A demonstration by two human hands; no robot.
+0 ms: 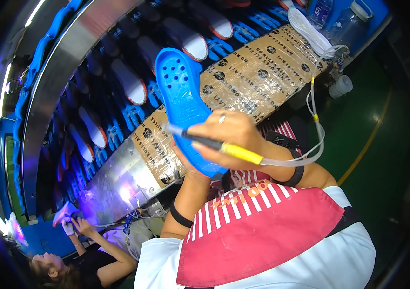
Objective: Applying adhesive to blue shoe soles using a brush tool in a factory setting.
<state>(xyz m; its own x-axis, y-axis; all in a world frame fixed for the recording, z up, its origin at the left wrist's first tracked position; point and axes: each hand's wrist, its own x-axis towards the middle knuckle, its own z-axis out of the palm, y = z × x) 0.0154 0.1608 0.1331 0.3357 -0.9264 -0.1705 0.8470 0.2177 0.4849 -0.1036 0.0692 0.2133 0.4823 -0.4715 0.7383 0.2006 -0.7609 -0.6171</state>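
Observation:
A bright blue shoe sole [181, 98], with a cluster of round holes at its far end and a raised rim, is tilted upright above the bench edge. My left hand [185, 161] grips it from below and behind near its lower end; most of those fingers are hidden. Closed around a tube-fed glue brush [241, 153] with a yellow and black handle is my right hand [236, 135], a ring on one finger. The brush's pale tip lies over the left side of the sole; whether it touches cannot be made out.
A cardboard-covered ledge [258, 72] runs along a conveyor carrying shoe uppers [127, 82] and blue soles [132, 115]. A clear hose [318, 125] loops from the brush to a fitting at right. Bottles [352, 21] stand far right. At lower left a co-worker [50, 269] handles a shoe.

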